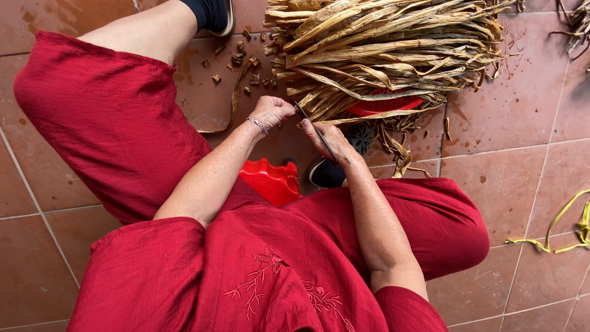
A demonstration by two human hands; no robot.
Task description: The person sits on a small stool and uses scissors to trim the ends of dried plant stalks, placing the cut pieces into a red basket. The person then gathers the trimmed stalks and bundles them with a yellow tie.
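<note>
Dried tan leaves (381, 43) lie heaped just beyond both hands, long axis running left to right, cut ends leftward. The left hand (273, 110) is closed on those ends; the right hand (329, 138), equally near, grips a thin blade (313, 129).

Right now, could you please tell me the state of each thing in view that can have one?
Left hand: closed around the end of a dried leaf.
Right hand: gripping a thin dark blade, its tip at the leaf ends.
Bundle of dried leaves: piled on a red basket, ends towards the hands.
Cut-off bits: scattered on the tiles.
Yellow strip: lying loose on the floor.
</note>
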